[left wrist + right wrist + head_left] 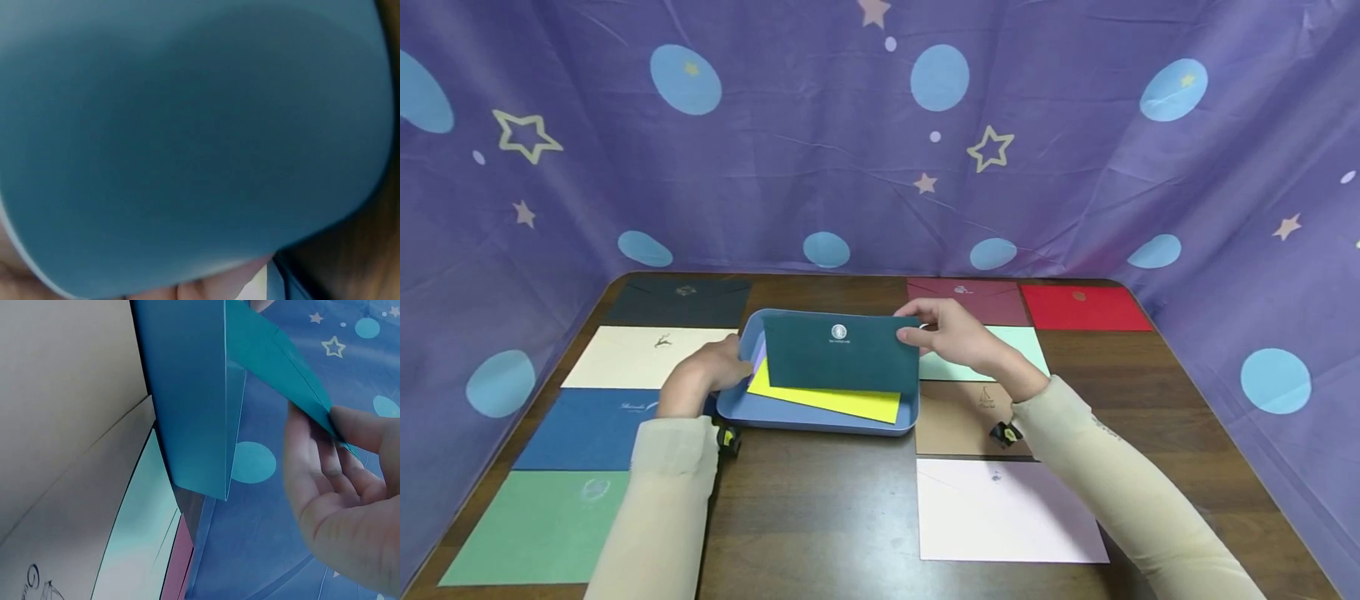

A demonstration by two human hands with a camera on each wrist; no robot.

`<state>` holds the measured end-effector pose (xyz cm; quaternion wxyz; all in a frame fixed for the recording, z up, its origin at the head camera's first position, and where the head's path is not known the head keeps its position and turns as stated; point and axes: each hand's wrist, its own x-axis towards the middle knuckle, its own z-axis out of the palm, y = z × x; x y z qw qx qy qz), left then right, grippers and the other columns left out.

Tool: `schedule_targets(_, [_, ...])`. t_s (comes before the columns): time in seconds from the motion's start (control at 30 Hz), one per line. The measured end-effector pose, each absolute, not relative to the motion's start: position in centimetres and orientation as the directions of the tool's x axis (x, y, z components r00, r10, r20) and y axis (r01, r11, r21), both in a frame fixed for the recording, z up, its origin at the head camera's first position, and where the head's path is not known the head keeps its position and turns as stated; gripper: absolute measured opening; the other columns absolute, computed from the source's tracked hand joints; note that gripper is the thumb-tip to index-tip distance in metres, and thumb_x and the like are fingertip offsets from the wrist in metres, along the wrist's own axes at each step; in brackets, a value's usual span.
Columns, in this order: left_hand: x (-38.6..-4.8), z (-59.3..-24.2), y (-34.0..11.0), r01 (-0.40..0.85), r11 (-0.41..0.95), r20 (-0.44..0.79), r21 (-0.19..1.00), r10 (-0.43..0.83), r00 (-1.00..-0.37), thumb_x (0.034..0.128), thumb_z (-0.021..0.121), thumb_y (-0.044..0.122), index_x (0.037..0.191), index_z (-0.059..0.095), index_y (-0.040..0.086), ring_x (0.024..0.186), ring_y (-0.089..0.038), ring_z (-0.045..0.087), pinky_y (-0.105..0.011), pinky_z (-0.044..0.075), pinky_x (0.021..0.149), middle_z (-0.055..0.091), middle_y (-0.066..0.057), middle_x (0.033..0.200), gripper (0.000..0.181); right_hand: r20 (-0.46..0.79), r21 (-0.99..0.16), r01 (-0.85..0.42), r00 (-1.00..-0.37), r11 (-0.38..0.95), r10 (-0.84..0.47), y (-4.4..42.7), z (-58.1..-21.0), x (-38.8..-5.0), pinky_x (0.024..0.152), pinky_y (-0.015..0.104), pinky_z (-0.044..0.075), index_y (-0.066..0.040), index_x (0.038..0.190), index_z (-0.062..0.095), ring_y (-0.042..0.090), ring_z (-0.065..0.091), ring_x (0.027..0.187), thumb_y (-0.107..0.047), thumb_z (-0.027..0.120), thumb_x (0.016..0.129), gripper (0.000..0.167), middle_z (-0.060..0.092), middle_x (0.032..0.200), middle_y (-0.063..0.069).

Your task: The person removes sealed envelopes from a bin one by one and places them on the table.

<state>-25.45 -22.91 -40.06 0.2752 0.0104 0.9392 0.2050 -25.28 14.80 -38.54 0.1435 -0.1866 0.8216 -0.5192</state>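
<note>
A dark teal-green envelope (pixel 842 367) with a white round logo stands tilted up over the blue tray (pixel 805 418). My right hand (pixel 951 333) pinches its upper right corner between thumb and fingers, which the right wrist view shows closely as the teal envelope (pixel 281 365). My left hand (pixel 707 367) grips the tray's left rim. Close to the left wrist camera, the tray wall (pixel 200 137) fills the view, with fingers along its lower edge. Inside the tray lie a yellow envelope (pixel 827 402) and a sliver of a purple one (pixel 760 354), both partly covered.
On the left of the wooden table lie black (pixel 677 302), cream (pixel 625 354), blue (pixel 576 429) and green (pixel 542 525) envelopes. To the right are maroon (pixel 992 308), red (pixel 1082 308), mint (pixel 1026 346), brown (pixel 955 421) and pale pink (pixel 1000 517) ones. A purple curtain (pixel 865 150) surrounds the table.
</note>
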Motion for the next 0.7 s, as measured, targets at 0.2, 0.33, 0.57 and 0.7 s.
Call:
schedule_targets(0.2, [-25.7, -39.9, -22.8, -0.114, 0.923, -0.532, 0.367, 0.107, -0.84, 0.1076, 0.048, 0.021, 0.156, 0.019, -0.021, 0.105, -0.04, 0.06, -0.045, 0.053, 0.081, 0.049, -0.039, 0.138, 0.07, -0.033, -0.916, -0.116, -0.933, 0.385, -0.359, 16.1, -38.3, -25.5, 0.086, 0.042, 0.059, -0.013, 0.13, 0.072, 0.025, 0.063, 0.079, -0.018, 0.072, 0.103, 0.027, 0.064, 0.082, 0.005])
schedule_targets(0.33, [-25.8, -40.0, -22.8, -0.135, 0.924, -0.547, 0.357, 0.09, -0.832, 0.1073, 0.047, 0.022, 0.156, 0.019, -0.02, 0.104, -0.039, 0.06, -0.041, 0.052, 0.078, 0.049, -0.038, 0.137, 0.07, -0.05, -0.938, -0.064, -0.947, 0.34, -0.316, 17.9, -37.8, -25.6, 0.084, 0.037, 0.058, -0.009, 0.131, 0.07, 0.023, 0.072, 0.081, -0.019, 0.07, 0.105, 0.028, 0.071, 0.089, 0.004])
schedule_targets(0.57, [-25.7, -40.0, -22.7, -0.142, 0.917, -0.549, 0.373, 0.095, -0.831, 0.1071, 0.046, 0.024, 0.157, 0.019, -0.019, 0.107, -0.041, 0.057, -0.046, 0.05, 0.084, 0.048, -0.036, 0.135, 0.071, -0.058, -0.964, -0.014, -0.963, 0.266, -0.263, 23.7, -37.3, -25.7, 0.086, 0.03, 0.059, 0.003, 0.13, 0.063, 0.012, 0.074, 0.083, -0.018, 0.066, 0.107, 0.031, 0.076, 0.09, -0.002])
schedule_targets(0.7, [-25.6, -39.9, -22.7, -0.135, 0.912, -0.536, 0.389, 0.105, -0.838, 0.1067, 0.046, 0.024, 0.156, 0.023, -0.017, 0.103, -0.039, 0.058, -0.043, 0.049, 0.08, 0.052, -0.032, 0.126, 0.068, -0.075, -0.953, 0.018, -0.981, 0.302, -0.179, 28.4, -36.7, -25.2, 0.08, 0.026, 0.058, 0.0, 0.117, 0.062, 0.006, 0.068, 0.077, -0.027, 0.067, 0.107, 0.029, 0.07, 0.082, -0.01])
